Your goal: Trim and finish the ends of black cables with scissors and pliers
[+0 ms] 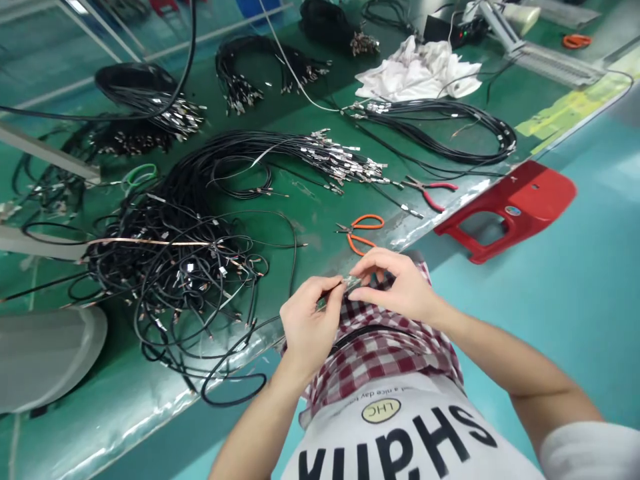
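Note:
Between finger and thumb, my left hand (311,320) pinches a thin black cable (327,293) near the bench edge, close to my body. A small, clear and silvery connector (351,283) sits at the cable's end. Around this connector my right hand (400,288) curls, with thumb and index finger on either side of it; the exact contact is hard to make out. Orange-handled snips (364,233) lie on the bench just beyond my hands. Red-handled pliers (431,192) rest farther right, by the edge.
A big tangle of black cables (175,260) covers the left of the green bench (320,233). Behind it lie bundled cables with silvery connectors (345,160), a coiled cable bundle (450,127) and white cloth (420,70). A red stool (545,193) stands beside the bench.

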Motion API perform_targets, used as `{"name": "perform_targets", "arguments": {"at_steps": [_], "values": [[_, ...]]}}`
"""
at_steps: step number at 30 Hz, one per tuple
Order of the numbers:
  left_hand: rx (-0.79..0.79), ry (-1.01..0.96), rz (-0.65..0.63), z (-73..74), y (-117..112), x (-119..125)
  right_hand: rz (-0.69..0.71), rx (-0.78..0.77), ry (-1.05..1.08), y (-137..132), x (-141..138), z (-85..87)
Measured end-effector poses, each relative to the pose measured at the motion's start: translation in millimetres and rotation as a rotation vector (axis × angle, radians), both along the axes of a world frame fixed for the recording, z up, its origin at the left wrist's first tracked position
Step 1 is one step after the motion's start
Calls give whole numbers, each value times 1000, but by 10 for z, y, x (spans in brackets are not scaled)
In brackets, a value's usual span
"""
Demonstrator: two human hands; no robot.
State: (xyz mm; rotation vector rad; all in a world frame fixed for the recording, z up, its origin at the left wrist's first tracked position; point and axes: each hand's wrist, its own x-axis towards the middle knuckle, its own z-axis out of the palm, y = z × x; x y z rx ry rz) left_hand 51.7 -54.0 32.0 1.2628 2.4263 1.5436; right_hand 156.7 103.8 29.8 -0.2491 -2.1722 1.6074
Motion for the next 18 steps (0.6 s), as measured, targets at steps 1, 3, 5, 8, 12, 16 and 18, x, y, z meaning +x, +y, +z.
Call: {"name": "perform_targets", "arguments": {"at_steps": [1, 3, 5, 8, 12, 16, 18], "values": [[12, 53, -1, -3, 14, 9, -24, -26, 11, -35, 7, -14], [37, 121, -9, 0, 39, 27, -75, -77, 40, -86, -1, -43], [54, 154, -25, 4, 52, 40, -124, -105, 72, -119, -19, -62], [42, 209, -52, -20, 41, 46, -157, -97, 94, -142, -28, -61], [-93, 485, -57, -122, 7, 46, -177, 55, 84, -147, 12, -27], [-180, 503, -91, -214, 30, 55, -177, 373, 41, -122, 48, -45], [-159, 327, -116, -219, 53, 58, -182, 405, 57, -90, 50, -89]]}}
